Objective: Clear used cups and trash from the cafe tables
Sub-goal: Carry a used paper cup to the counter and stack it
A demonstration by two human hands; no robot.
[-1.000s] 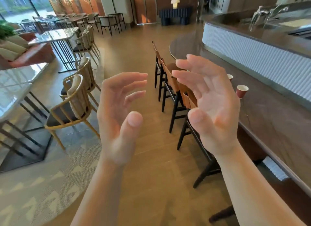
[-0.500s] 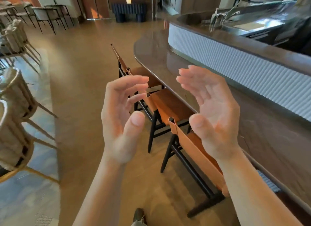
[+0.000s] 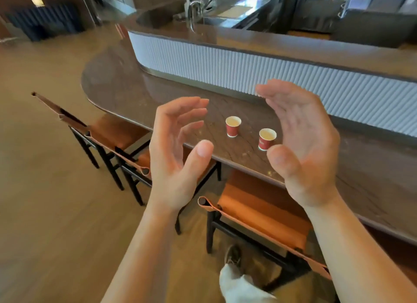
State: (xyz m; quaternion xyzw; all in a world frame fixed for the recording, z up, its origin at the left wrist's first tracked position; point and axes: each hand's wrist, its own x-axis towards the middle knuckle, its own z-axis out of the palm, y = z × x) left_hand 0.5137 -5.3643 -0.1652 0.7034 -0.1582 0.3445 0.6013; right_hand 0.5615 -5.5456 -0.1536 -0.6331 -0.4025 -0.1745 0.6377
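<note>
Two small red paper cups stand upright on the dark brown bar counter (image 3: 126, 88). The left cup (image 3: 233, 126) and the right cup (image 3: 266, 139) sit a short way apart, both with pale insides. My left hand (image 3: 178, 149) is raised in front of me, palm facing right, fingers relaxed and slightly bent, holding nothing. My right hand (image 3: 300, 140) mirrors it, palm facing left, its thumb overlapping the right cup's lower edge in the view. Both hands hover above the counter's near edge, with the cups seen between them.
Orange leather chairs with black legs (image 3: 264, 212) (image 3: 117, 135) stand tucked along the counter's near side. A white ribbed bar front (image 3: 225, 65) rises behind the cups, with a tap (image 3: 194, 11) and sink area beyond. Wooden floor (image 3: 45, 189) lies to the left.
The view has swung right and nearer to the bar counter, and both red cups now show between my hands. My hands keep the same raised, open pose.
</note>
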